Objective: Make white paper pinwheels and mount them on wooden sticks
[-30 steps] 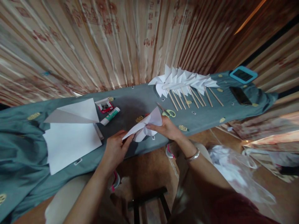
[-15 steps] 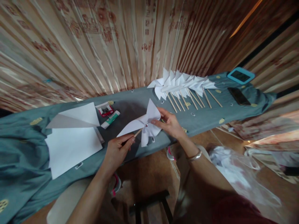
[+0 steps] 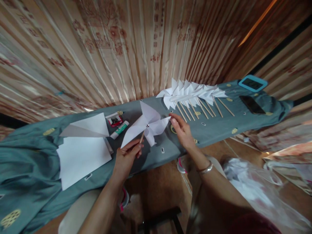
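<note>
A white paper pinwheel (image 3: 153, 122) with a shiny pin at its centre is held over the table. My left hand (image 3: 128, 154) is closed around its thin wooden stick, just below the blades. At the right-hand blade's tip, my right hand (image 3: 181, 130) has thumb and forefinger pinched against the paper. Left of the pinwheel lie a glue stick (image 3: 119, 130) and a small red box (image 3: 115, 120) with dark pieces inside. A stack of white paper sheets (image 3: 84, 159) is beside my left hand, a folded sheet (image 3: 89, 125) above it.
Several finished pinwheels (image 3: 195, 92) overlap in a row at the back, sticks pointing towards me. A dark phone (image 3: 252, 104) and a blue-framed device (image 3: 253, 83) lie at the table's right end. A clear plastic bag (image 3: 251, 185) with white paper stands on the floor, right. Curtains (image 3: 136, 48) hang behind.
The pinwheel's blades have turned and it has tilted up a little to the left. My right hand has shifted from behind a blade out to a blade's tip. The view has swung slightly left.
</note>
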`<state>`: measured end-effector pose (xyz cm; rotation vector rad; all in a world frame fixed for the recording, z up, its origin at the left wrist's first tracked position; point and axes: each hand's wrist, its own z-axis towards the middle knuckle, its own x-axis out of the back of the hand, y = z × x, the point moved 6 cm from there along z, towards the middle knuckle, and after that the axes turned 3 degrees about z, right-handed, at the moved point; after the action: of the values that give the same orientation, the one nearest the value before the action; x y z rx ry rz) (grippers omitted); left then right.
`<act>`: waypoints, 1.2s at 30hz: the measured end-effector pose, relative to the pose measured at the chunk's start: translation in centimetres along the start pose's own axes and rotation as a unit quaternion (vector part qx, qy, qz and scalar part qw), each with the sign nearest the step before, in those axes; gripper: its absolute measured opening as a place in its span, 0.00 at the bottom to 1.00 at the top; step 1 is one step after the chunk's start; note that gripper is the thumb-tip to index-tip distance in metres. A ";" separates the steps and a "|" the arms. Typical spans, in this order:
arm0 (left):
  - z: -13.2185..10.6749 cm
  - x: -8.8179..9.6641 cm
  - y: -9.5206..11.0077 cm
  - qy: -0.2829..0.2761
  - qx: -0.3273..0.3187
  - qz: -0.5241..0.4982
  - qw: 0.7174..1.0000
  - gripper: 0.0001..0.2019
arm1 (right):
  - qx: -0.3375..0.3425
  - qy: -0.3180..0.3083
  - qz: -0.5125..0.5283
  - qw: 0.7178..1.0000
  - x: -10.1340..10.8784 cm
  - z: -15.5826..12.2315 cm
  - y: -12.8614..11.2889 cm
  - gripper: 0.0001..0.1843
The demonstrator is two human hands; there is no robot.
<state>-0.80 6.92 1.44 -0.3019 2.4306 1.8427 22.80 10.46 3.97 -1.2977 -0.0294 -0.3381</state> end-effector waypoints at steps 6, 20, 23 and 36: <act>-0.1 -0.5 0.6 0.017 0.045 -0.139 0.989 0.14 | -0.033 -0.080 -0.003 0.996 -2.6 -0.9 1.1 0.18; -0.4 -0.4 0.2 0.044 0.118 -0.238 0.963 0.08 | -0.151 -0.403 0.109 0.896 -11.2 -7.5 -0.7 0.16; -0.5 -0.5 0.1 0.045 0.116 -0.235 0.964 0.09 | -0.167 -0.421 0.139 0.881 -12.1 -8.3 -0.9 0.15; -0.3 0.5 -0.5 0.048 0.027 -0.060 0.997 0.16 | -0.084 -0.412 0.007 0.907 -9.9 -7.6 -1.5 0.14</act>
<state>-1.18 6.41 0.92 -0.5309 2.4588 1.7503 11.70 5.26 1.18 -1.5317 -0.7191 0.2489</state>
